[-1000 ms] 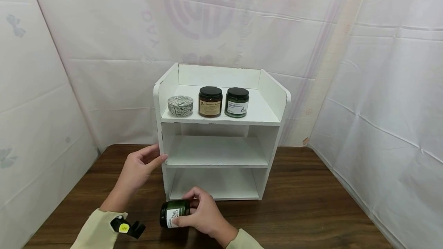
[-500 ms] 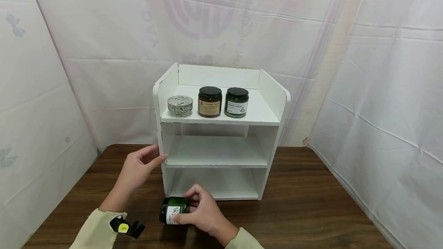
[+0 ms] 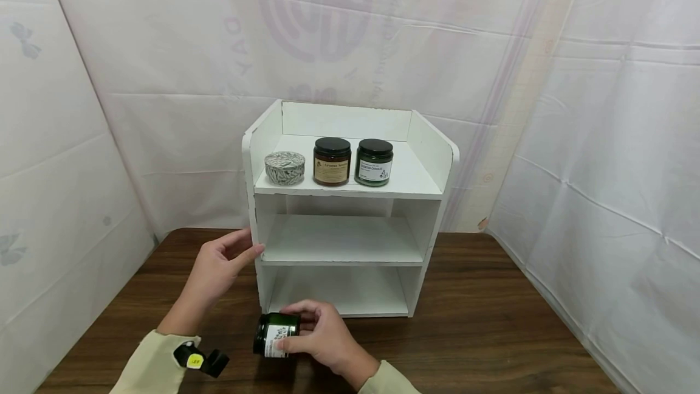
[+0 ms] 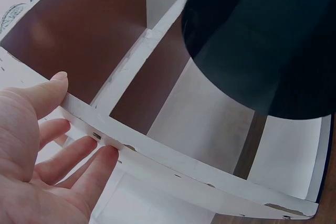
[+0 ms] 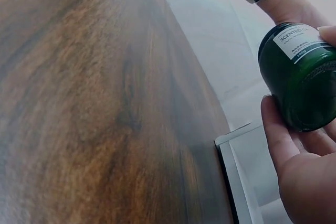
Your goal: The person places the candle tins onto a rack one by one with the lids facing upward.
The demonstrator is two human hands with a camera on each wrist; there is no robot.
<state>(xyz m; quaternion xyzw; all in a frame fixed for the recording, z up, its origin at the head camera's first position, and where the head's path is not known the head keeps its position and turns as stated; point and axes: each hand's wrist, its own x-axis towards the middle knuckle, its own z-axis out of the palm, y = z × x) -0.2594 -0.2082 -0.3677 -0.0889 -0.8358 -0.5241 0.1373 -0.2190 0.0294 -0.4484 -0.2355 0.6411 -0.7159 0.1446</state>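
My right hand [image 3: 328,340] grips a green glass candle jar [image 3: 277,334] by its base end, thumb across the white label. The jar lies on its side in the hand, its black lid toward the left, in front of the bottom compartment. That lid [image 4: 262,40] fills the upper right of the left wrist view. "SCENTED" can be read on the label [image 5: 298,40] in the right wrist view. My left hand [image 3: 219,269] holds the left side panel of a white shelf unit [image 3: 344,239], thumb on the front edge and fingertips against the outer face [image 4: 157,161].
On the top shelf stand a leaf-patterned round tin [image 3: 285,168], an amber candle jar [image 3: 332,166] and another green candle jar [image 3: 374,166]. The unit stands on a dark wooden table [image 3: 492,327], with white sheeting [image 3: 180,108] behind and at both sides.
The right fingers have shifted along the far side of the green candle jar, and the jar has turned and moved slightly. The left hand and the shelf unit have stayed put.
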